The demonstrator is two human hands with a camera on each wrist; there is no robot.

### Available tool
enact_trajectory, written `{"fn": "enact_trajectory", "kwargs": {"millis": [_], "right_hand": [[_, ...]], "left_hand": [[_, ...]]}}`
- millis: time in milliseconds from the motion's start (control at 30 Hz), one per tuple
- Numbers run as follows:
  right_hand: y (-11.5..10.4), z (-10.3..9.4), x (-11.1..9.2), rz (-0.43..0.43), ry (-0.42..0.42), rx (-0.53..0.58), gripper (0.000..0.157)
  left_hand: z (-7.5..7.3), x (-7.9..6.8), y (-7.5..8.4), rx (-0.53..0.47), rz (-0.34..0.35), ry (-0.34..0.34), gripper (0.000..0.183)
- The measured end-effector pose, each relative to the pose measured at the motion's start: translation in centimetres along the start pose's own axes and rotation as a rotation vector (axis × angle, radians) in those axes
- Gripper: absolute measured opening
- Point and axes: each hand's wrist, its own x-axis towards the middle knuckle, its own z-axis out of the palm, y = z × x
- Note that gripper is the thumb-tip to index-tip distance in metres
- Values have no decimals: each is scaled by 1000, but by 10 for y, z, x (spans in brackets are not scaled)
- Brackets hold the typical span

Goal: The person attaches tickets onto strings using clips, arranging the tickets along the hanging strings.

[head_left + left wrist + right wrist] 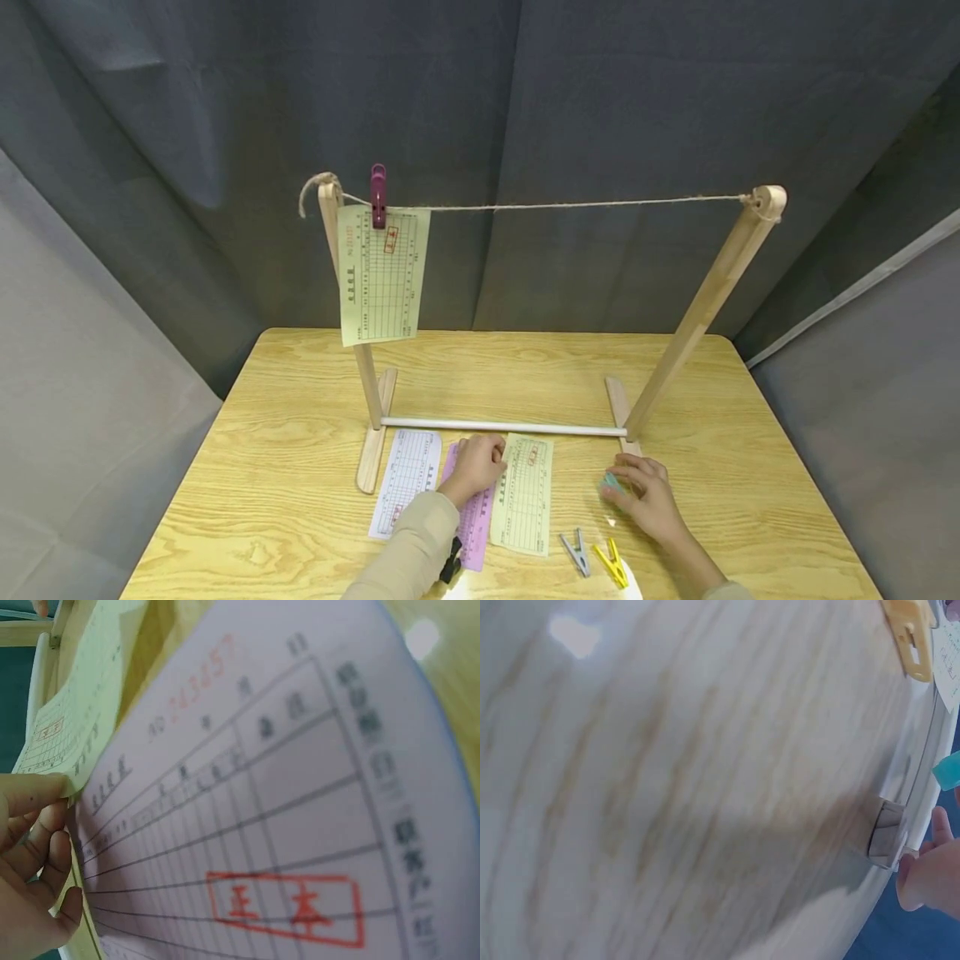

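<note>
My left hand (480,462) pinches the left edge of a pale yellow receipt slip (527,500); in the left wrist view that slip (82,712) lifts and bends at the fingers. Beneath the wrist lies a purple receipt slip (474,533), partly covered by the hand and sleeve. To its left is a white receipt slip (411,477). My right hand (651,498) holds a teal clothespin (612,482) between thumb and fingers, just above the table; only its tip shows in the right wrist view. Another yellow slip (382,287) hangs from the string under a plum clothespin (378,196).
A string (570,204) runs between two wooden posts (697,321), joined low down by a white rod (502,427). A grey clothespin (576,553) and a yellow clothespin (612,564) lie near the table's front edge. Dark curtains (615,100) stand behind.
</note>
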Motion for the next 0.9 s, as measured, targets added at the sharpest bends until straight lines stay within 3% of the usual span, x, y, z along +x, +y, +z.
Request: {"fn": "enact_trajectory", "kwargs": {"millis": [267,533,900], "right_hand": [[-7,-1,3,8,25,18,33],[-18,-4,3,14,48,0,31],[-31,-7,4,20,70,-25,31]], "left_hand": [[-9,-2,4,-68,-5,3,13],[-19,-3,10,-246,-40,-26,12],[-35,-5,16,-384,-30,-56,10]]}}
